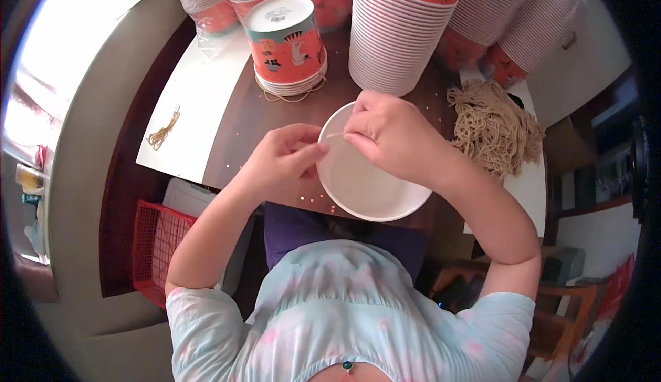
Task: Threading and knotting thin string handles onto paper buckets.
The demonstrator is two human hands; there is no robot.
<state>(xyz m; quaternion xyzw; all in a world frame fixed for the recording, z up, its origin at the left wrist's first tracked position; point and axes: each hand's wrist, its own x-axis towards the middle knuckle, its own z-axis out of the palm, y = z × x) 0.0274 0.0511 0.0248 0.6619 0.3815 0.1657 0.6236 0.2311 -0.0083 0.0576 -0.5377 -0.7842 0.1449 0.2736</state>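
Observation:
A white-lined paper bucket [372,186] stands at the table's near edge, its open mouth facing up. My right hand [389,134] reaches over the far rim, with thumb and fingers pinched on a thin beige cord [335,135] inside the bucket. At the left rim is my left hand [286,155], fingers curled and thumb tip against the rim; part of its grip is hidden. Beyond the left hand, an upside-down orange printed bucket [288,55] rests on a short stack, with cord loops around its base. A tall stack of nested buckets [392,44] rises behind my right hand.
A heap of beige cords [494,127] lies at the table's right. A small cord bundle [163,130] is on the white board [196,93] at left. Plastic-wrapped bucket stacks [489,6] line the back. A red basket [160,234] stands low at left.

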